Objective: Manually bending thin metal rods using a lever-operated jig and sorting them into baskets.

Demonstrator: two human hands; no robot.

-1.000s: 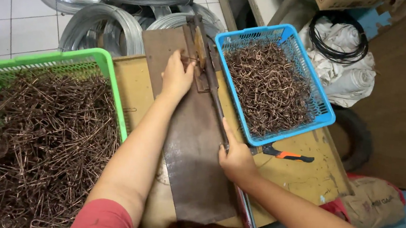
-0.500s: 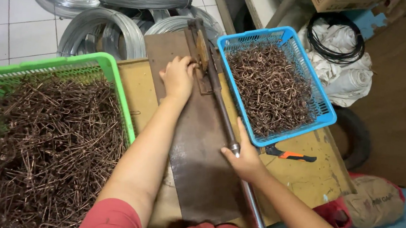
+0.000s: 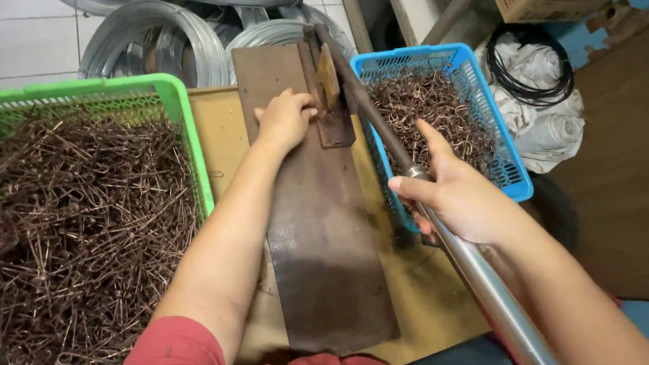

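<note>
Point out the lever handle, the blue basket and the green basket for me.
lever handle (image 3: 489, 290), head view, on the shiny metal tube.
blue basket (image 3: 517, 180), head view, on its right rim.
green basket (image 3: 189, 142), head view, on its right rim.

Even, soft light fills the workspace, bright on the white floor tiles (image 3: 6, 25) at far left and dimmer toward the brown floor at right. Pale glare streaks the steel lever (image 3: 488, 293) and the wire coils (image 3: 156, 39), while shadows stay faint. Wide-angle distortion bends the edges, and the near lever end blurs slightly.
</note>
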